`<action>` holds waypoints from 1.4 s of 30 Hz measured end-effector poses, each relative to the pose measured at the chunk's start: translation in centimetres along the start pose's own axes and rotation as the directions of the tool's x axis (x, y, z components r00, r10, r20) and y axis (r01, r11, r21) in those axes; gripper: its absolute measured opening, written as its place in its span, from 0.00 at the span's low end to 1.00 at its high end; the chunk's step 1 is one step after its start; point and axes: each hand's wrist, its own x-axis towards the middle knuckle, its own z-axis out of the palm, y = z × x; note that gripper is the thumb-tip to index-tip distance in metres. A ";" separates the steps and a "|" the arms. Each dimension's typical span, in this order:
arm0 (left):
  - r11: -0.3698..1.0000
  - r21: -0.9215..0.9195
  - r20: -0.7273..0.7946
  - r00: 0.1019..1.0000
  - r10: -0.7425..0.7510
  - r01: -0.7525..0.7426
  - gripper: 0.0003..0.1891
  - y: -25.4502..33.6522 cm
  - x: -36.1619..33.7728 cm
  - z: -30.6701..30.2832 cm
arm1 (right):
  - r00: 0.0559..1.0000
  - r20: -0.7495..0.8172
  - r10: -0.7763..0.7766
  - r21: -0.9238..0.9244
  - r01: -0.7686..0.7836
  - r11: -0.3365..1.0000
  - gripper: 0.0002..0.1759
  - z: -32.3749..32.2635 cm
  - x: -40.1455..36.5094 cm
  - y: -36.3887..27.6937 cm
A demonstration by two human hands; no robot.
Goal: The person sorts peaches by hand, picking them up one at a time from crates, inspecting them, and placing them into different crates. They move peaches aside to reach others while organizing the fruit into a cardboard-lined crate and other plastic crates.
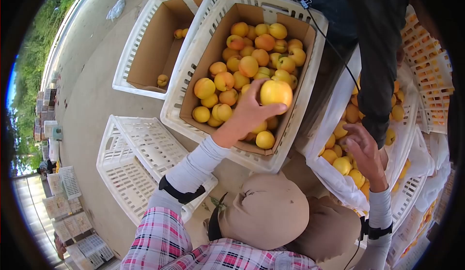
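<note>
Here's the left hand (246, 109) out over the big white crate (194, 67), thumb and fingers closed round a plump yellow fruit (276, 96) — it's up above the heap, near the crate's right side, clear in view. Beneath it the loose fruit (248, 67), yellow blushing to orange, fills much of a brown cardboard lining (204, 79). Over to the right, the right hand (364, 154) is above the white-lined crate (332, 112), fingers bent and parted, nothing visible in its grip; yellow fruit (343, 165) lies just below, though whether any fingertip touches it I can't tell. And there's company — a co-worker's dark sleeve (378, 71) comes down from the top into that same crate, right beside the right hand, the hand at its end mostly hidden. Beyond the big crate on the left sits a second cardboard-lined crate (138, 42), with a few small fruits (162, 80) at its two ends. Nearer the person, a slatted white crate (155, 146) rests on the concrete floor (87, 125), by the plaid sleeve (162, 233) of the left arm. Two brown-covered knees (271, 212) poke up between the arms, just short of the big crate.
</note>
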 end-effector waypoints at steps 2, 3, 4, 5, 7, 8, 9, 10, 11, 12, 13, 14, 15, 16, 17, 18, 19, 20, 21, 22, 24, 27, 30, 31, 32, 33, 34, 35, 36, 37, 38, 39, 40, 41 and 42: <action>0.988 0.153 -0.055 0.998 0.037 -0.028 0.38 -0.7 1.5 -3.6 | 0.999 -0.044 -0.003 -0.007 0.003 1.000 0.21 -0.3 -0.3 1.2; 0.934 0.352 -0.158 0.980 0.120 -0.058 0.39 -1.9 2.9 -5.6 | 0.996 -0.094 0.005 -0.014 -0.007 1.000 0.21 -0.2 -0.5 1.5; 0.841 0.537 -0.238 0.946 0.222 -0.062 0.40 -2.7 4.3 -7.2 | 0.993 -0.119 0.016 -0.042 -0.022 0.999 0.20 -0.1 -0.7 1.6; 0.838 0.541 -0.234 0.945 0.229 -0.069 0.40 -3.1 5.5 -8.5 | 0.992 -0.123 0.010 -0.039 -0.015 0.999 0.20 0.0 -0.9 1.7; 0.644 0.762 -0.271 0.872 0.408 -0.064 0.38 -3.4 7.9 -10.3 | 0.994 -0.108 -0.004 -0.097 -0.007 0.995 0.19 -0.1 -1.1 2.3; 0.641 0.764 -0.265 0.871 0.412 -0.071 0.38 -3.5 9.2 -10.9 | 0.996 -0.093 0.003 -0.146 -0.017 0.989 0.18 -0.3 -1.2 2.4; 0.577 0.817 -0.282 0.857 0.431 -0.021 0.35 -3.4 10.4 -11.4 | 0.995 -0.099 0.000 -0.145 -0.014 0.989 0.18 -0.4 -1.3 2.6; 0.510 0.860 -0.297 0.843 0.448 0.032 0.33 -3.4 11.3 -11.8 | 0.996 -0.084 -0.026 -0.195 0.009 0.981 0.18 -0.5 -1.5 2.7; 0.509 0.860 -0.293 0.843 0.450 0.027 0.33 -3.6 12.1 -12.4 | 0.996 -0.067 -0.051 -0.247 0.033 0.969 0.18 -0.7 -1.6 2.8; 0.296 0.950 -0.225 0.883 0.412 0.105 0.33 -3.8 12.7 -13.0 | 0.996 -0.072 -0.050 -0.249 0.030 0.968 0.18 -1.0 -1.7 2.8; 0.060 0.986 -0.169 0.921 0.352 0.159 0.32 -4.2 13.1 -13.4 | 0.998 -0.051 -0.047 -0.279 0.031 0.960 0.18 -1.3 -2.0 2.9; -0.067 0.975 -0.174 0.914 0.366 0.212 0.27 -4.6 13.3 -13.4 | 0.999 -0.031 -0.039 -0.305 0.028 0.952 0.18 -1.5 -2.3 3.0; -0.085 0.970 -0.186 0.920 0.345 0.228 0.27 -4.8 13.4 -13.8 | 0.999 -0.041 -0.028 -0.300 0.014 0.954 0.18 -1.5 -2.5 3.2; -0.103 0.967 -0.187 0.928 0.322 0.231 0.26 -4.9 13.4 -14.2 | 0.999 -0.036 -0.015 -0.291 0.004 0.957 0.18 -1.7 -2.6 3.3; -0.097 0.981 -0.121 0.919 0.375 0.169 0.28 -5.2 12.9 -14.6 | 0.999 -0.050 0.011 -0.287 -0.025 0.958 0.18 -2.2 -3.2 3.4; -0.113 0.990 -0.044 0.948 0.314 0.083 0.31 -5.1 12.7 -15.5 | 0.994 -0.081 -0.075 -0.300 0.047 0.953 0.17 -2.2 -3.4 3.9; -0.033 0.998 0.059 0.931 0.360 -0.051 0.33 -6.9 13.4 -17.6 | 0.996 -0.089 -0.027 -0.315 -0.002 0.949 0.16 -2.3 -3.7 4.5; 0.024 0.995 0.085 0.934 0.347 -0.099 0.32 -7.0 13.3 -18.1 | 0.999 -0.046 0.022 -0.340 -0.036 0.940 0.16 -2.7 -4.0 5.0; 0.060 0.995 0.061 0.966 0.252 -0.079 0.30 -5.8 12.7 -17.5 | 0.999 -0.039 -0.034 -0.394 0.016 0.919 0.16 -2.8 -4.5 4.4; -0.019 0.991 0.134 0.955 0.264 -0.134 0.28 -6.4 12.8 -19.2 | 0.996 -0.038 -0.080 -0.450 0.054 0.891 0.16 -2.9 -4.9 5.7; 0.232 0.957 0.118 0.963 0.242 -0.176 0.27 -4.9 10.7 -17.7 | 0.999 -0.044 0.003 -0.592 -0.029 0.806 0.16 -3.7 -5.4 5.7; 0.573 0.813 0.046 0.993 0.111 -0.102 0.25 -1.7 6.1 -11.4 | 0.981 -0.193 -0.021 -0.773 -0.139 0.619 0.18 -6.9 -4.8 9.6; 0.706 0.706 -0.001 0.997 -0.074 0.053 0.23 0.0 2.7 -6.6 | 0.896 -0.419 0.149 -0.797 -0.442 0.413 0.20 -9.5 -2.9 9.6; 0.800 0.600 0.053 0.998 -0.029 -0.008 0.22 -0.8 1.8 -6.1 | 0.897 -0.420 0.140 -0.799 -0.438 0.412 0.20 -10.3 -2.1 9.8; 0.874 0.481 0.101 0.995 0.022 -0.068 0.22 -1.4 1.1 -5.5 | 0.887 -0.458 0.057 -0.777 -0.431 0.459 0.24 -11.0 -1.4 10.4; 0.872 0.484 0.103 0.994 0.027 -0.074 0.22 -1.6 0.5 -4.8 | 0.866 -0.500 -0.021 -0.752 -0.422 0.507 0.29 -11.5 -0.7 11.0; 0.901 0.432 0.100 0.995 0.003 -0.046 0.21 -1.8 -0.1 -4.1 | 0.864 -0.504 -0.023 -0.748 -0.423 0.511 0.29 -11.9 0.1 11.5; 0.925 0.379 0.096 0.995 -0.020 -0.018 0.21 -2.1 -0.5 -3.5 | 0.880 -0.469 -0.068 -0.753 -0.358 0.552 0.33 -12.3 1.2 12.0; 0.927 0.373 0.104 0.994 -0.017 -0.024 0.21 -2.7 -0.9 -3.2 | 0.893 -0.435 -0.117 -0.754 -0.290 0.589 0.37 -12.6 2.1 12.5; 0.925 0.378 0.103 0.995 -0.011 -0.029 0.21 -3.0 -1.1 -2.9 | 0.891 -0.437 -0.123 -0.752 -0.287 0.593 0.37 -13.1 3.1 13.1; 0.930 0.367 0.130 0.991 -0.028 -0.022 0.20 -3.2 -1.3 -2.5 | 0.921 -0.379 -0.089 -0.750 -0.249 0.613 0.39 -13.5 4.0 13.6; 0.934 0.357 0.158 0.986 -0.048 -0.012 0.20 -3.2 -1.6 -2.2 | 0.947 -0.316 -0.054 -0.744 -0.213 0.634 0.41 -13.6 4.5 14.0; 0.937 0.350 0.165 0.985 -0.049 -0.012 0.20 -3.0 -1.7 -1.9 | 0.948 -0.314 -0.056 -0.743 -0.209 0.636 0.41 -13.6 4.6 14.5; 0.936 0.351 0.162 0.986 -0.048 -0.012 0.20 -2.7 -1.9 -1.7 | 0.931 -0.359 -0.072 -0.697 -0.216 0.684 0.39 -13.8 4.6 15.0; 0.932 0.362 0.143 0.989 -0.042 -0.013 0.20 -2.4 -2.0 -1.6 | 0.911 -0.403 -0.085 -0.651 -0.220 0.727 0.36 -13.9 4.4 14.7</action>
